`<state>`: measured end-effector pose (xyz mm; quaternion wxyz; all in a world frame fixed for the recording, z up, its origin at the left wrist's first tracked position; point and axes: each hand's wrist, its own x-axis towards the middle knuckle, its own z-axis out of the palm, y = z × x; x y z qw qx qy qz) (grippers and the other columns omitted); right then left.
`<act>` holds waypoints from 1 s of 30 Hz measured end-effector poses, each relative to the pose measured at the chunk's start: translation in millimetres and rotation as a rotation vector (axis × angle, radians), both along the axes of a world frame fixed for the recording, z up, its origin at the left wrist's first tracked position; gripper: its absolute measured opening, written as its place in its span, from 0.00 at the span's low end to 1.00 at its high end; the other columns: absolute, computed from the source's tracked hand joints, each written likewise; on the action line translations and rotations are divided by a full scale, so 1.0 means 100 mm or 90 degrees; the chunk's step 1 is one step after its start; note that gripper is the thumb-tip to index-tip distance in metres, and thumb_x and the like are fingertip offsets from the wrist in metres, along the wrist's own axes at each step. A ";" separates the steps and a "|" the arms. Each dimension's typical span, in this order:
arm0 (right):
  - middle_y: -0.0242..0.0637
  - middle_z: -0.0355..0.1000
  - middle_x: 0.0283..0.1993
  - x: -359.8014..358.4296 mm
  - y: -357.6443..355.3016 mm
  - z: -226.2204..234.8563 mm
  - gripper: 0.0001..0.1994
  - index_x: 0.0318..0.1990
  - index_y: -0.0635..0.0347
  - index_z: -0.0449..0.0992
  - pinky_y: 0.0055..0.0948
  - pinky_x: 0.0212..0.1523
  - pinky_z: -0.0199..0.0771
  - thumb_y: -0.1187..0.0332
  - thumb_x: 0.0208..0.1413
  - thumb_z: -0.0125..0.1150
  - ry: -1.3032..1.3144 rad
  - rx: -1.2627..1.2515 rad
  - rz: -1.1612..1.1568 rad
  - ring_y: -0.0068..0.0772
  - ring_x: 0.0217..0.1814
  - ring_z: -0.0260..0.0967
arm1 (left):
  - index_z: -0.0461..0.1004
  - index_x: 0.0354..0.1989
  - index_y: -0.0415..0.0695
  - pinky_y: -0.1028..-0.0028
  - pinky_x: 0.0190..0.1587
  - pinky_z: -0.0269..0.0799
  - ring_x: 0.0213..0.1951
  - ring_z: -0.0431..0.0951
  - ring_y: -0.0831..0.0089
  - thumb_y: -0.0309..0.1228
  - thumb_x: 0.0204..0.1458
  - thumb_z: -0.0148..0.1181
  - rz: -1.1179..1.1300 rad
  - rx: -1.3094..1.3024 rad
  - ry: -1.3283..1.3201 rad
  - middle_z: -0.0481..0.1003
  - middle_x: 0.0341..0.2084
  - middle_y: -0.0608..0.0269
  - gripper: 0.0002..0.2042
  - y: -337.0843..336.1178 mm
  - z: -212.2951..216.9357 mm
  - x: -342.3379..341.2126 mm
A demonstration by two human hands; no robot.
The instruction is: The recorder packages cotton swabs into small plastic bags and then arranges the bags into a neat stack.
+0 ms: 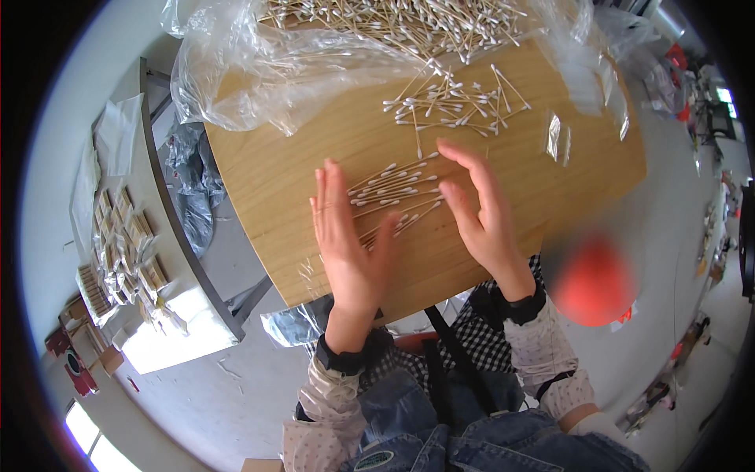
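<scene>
Swabs [393, 193] between flat hands; loose swabs [452, 102], plastic sheet [259, 71] beyond.

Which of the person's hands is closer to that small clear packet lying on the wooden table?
Right. The right hand lies just left of the clear packet, while the left hand sits farther off, beyond the gathered cotton swabs.

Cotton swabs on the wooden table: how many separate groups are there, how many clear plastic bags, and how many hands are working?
Cotton swab groups: 3, a bundle between the hands, a loose scatter, a pile on the plastic sheet
Small clear plastic bags: 1
Hands: 2, left hand, right hand
Total: 6
</scene>
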<state>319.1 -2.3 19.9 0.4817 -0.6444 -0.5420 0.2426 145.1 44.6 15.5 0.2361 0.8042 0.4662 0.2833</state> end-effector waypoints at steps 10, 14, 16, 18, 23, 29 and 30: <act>0.34 0.75 0.46 -0.08 0.21 -0.02 0.23 0.53 0.56 0.72 0.38 0.54 0.65 0.83 0.47 0.55 -0.239 0.013 0.019 0.40 0.54 0.67 | 0.51 0.68 0.36 0.54 0.68 0.48 0.61 0.67 0.54 0.17 0.53 0.43 -0.083 -0.074 -0.013 0.71 0.58 0.56 0.30 0.15 0.09 -0.18; 0.31 0.75 0.48 -0.07 0.14 0.03 0.27 0.54 0.54 0.73 0.40 0.56 0.63 0.83 0.42 0.55 -0.313 -0.027 0.106 0.39 0.55 0.66 | 0.50 0.68 0.36 0.54 0.68 0.48 0.60 0.67 0.54 0.16 0.52 0.43 -0.127 -0.101 0.017 0.69 0.59 0.56 0.30 0.09 0.12 -0.24; 0.32 0.74 0.50 -0.01 0.05 0.02 0.27 0.55 0.54 0.72 0.40 0.57 0.63 0.83 0.44 0.55 -0.285 -0.036 0.127 0.40 0.57 0.66 | 0.49 0.68 0.36 0.55 0.68 0.49 0.61 0.67 0.53 0.16 0.53 0.43 -0.142 -0.123 0.024 0.67 0.61 0.52 0.31 0.01 0.19 -0.26; 0.34 0.74 0.52 -0.01 -0.02 -0.01 0.26 0.57 0.55 0.71 0.39 0.59 0.63 0.82 0.47 0.55 -0.255 -0.043 0.148 0.40 0.59 0.65 | 0.45 0.70 0.37 0.56 0.69 0.46 0.65 0.62 0.51 0.21 0.56 0.42 -0.043 -0.340 -0.322 0.59 0.65 0.43 0.31 -0.09 0.32 -0.24; 0.46 0.65 0.63 -0.09 -0.08 -0.08 0.18 0.61 0.64 0.65 0.35 0.65 0.59 0.72 0.65 0.48 0.119 0.032 -0.010 0.40 0.68 0.59 | 0.39 0.71 0.38 0.58 0.70 0.38 0.71 0.47 0.54 0.37 0.62 0.42 0.145 -0.281 -0.529 0.51 0.68 0.40 0.32 -0.30 0.05 -0.21; 0.47 0.57 0.69 -0.25 -0.10 -0.15 0.25 0.65 0.66 0.59 0.38 0.69 0.52 0.69 0.63 0.53 0.206 0.066 0.005 0.42 0.72 0.53 | 0.37 0.72 0.39 0.58 0.71 0.31 0.72 0.41 0.54 0.45 0.62 0.45 0.190 -0.290 -0.608 0.45 0.70 0.40 0.36 -0.43 0.06 0.04; 0.47 0.57 0.69 -0.23 -0.13 -0.13 0.25 0.65 0.66 0.59 0.38 0.69 0.52 0.69 0.63 0.53 0.206 0.063 0.005 0.42 0.72 0.53 | 0.37 0.72 0.39 0.58 0.71 0.31 0.72 0.41 0.55 0.45 0.61 0.45 0.205 -0.298 -0.631 0.45 0.70 0.41 0.37 -0.43 0.06 0.03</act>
